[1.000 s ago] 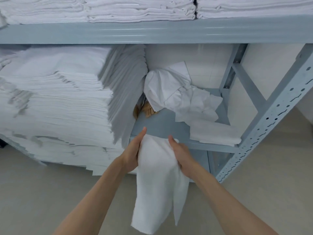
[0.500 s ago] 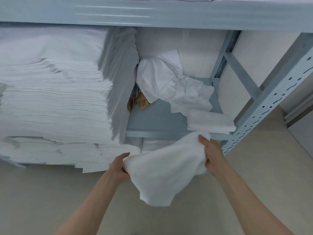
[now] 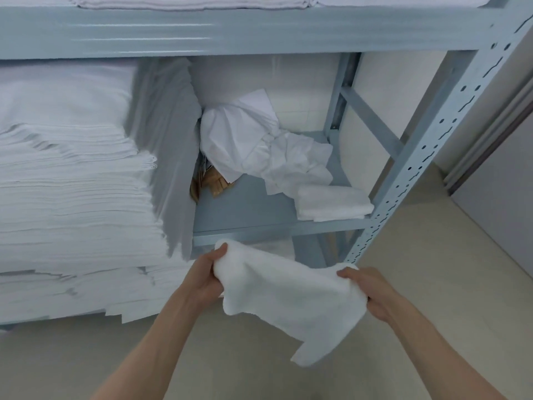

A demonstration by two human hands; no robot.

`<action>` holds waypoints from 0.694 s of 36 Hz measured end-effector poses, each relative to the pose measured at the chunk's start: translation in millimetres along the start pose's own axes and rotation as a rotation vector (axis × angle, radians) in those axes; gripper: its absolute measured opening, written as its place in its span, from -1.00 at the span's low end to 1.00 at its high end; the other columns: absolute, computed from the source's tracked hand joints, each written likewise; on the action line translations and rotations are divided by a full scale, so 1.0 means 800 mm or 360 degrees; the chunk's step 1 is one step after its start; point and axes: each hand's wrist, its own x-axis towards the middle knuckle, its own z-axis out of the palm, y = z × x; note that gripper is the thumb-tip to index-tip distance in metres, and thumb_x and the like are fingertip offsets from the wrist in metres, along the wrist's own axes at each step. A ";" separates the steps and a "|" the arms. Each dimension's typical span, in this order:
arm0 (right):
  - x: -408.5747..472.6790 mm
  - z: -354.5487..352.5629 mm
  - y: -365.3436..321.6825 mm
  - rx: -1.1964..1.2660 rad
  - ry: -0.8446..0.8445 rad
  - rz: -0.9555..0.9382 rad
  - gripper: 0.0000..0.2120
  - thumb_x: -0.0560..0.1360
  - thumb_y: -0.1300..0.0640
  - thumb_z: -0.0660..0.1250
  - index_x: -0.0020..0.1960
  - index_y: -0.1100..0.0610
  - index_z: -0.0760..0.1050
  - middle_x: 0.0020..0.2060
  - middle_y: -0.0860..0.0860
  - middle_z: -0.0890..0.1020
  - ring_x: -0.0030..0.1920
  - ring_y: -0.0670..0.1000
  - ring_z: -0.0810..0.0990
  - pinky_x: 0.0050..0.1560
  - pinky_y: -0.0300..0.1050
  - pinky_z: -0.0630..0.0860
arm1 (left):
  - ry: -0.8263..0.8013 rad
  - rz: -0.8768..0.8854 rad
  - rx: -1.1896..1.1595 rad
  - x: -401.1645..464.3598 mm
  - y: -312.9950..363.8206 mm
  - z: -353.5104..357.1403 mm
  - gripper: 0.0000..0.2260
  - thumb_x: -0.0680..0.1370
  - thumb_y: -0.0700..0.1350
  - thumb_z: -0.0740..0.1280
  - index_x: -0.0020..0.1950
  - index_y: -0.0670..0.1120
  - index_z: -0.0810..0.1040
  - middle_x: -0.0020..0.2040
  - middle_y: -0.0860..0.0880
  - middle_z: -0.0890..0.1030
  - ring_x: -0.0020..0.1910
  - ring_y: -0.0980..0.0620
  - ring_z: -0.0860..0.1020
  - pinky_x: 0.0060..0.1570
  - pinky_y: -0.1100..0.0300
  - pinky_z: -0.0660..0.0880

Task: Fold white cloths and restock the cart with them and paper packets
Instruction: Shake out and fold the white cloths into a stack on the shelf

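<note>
Both hands grip a white cloth (image 3: 291,295) just below the shelf's (image 3: 245,209) front edge. The left hand (image 3: 206,277) bunches one corner in curled fingers; the right hand (image 3: 372,290) pinches the opposite end.

Your left hand (image 3: 208,277) and right hand (image 3: 372,293) hold a cloth (image 3: 288,295) between them, before the shelf (image 3: 253,209). On it: stacked linens (image 3: 75,174) left, crumpled sheet (image 3: 259,142) behind, folded cloth (image 3: 334,203) right, packets (image 3: 215,183) between stack and sheet.
</note>
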 end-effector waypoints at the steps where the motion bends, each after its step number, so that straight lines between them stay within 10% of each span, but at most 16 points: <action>1: 0.003 -0.001 0.005 -0.0022 0.0032 0.0025 -0.84 0.45 0.27 0.43 -0.01 0.33 0.59 -0.15 0.26 0.70 -0.23 0.18 0.66 -0.27 -0.10 0.56 | -0.0028 0.0012 0.0032 0.001 0.001 0.000 -0.59 0.55 -0.16 0.38 0.38 -0.25 0.47 0.24 -0.27 0.61 0.16 -0.23 0.63 0.01 -0.17 0.62; 16: 0.029 -0.036 0.048 -0.0585 0.0428 0.0032 -0.74 0.45 0.31 0.32 -0.34 0.16 0.31 -0.43 0.06 0.37 -0.46 0.01 0.32 -0.48 -0.26 0.19 | 0.0083 0.0191 0.0252 0.014 0.006 0.038 -0.44 0.47 -0.04 0.50 0.43 -0.16 0.46 0.29 -0.19 0.59 0.25 -0.15 0.59 0.26 -0.10 0.51; 22: 0.036 -0.059 0.036 -0.0821 0.0536 -0.0061 -0.84 0.54 0.26 0.23 -0.22 0.22 0.38 -0.22 0.12 0.50 -0.29 0.06 0.45 -0.38 -0.16 0.29 | 0.0259 0.0445 0.0388 0.017 0.023 0.044 -0.74 0.56 -0.13 0.41 0.22 -0.07 0.48 0.04 -0.09 0.60 -0.03 -0.06 0.61 -0.08 -0.01 0.57; 25: 0.045 -0.075 0.023 -0.0328 0.0647 -0.0160 -0.84 0.55 0.23 0.28 -0.07 0.34 0.53 -0.14 0.19 0.56 -0.15 0.10 0.53 -0.18 -0.08 0.44 | 0.0302 0.0561 0.0625 0.016 0.035 0.045 -0.93 0.59 -0.14 0.38 0.01 -0.07 0.49 -0.03 -0.08 0.58 -0.11 -0.04 0.57 -0.15 0.00 0.54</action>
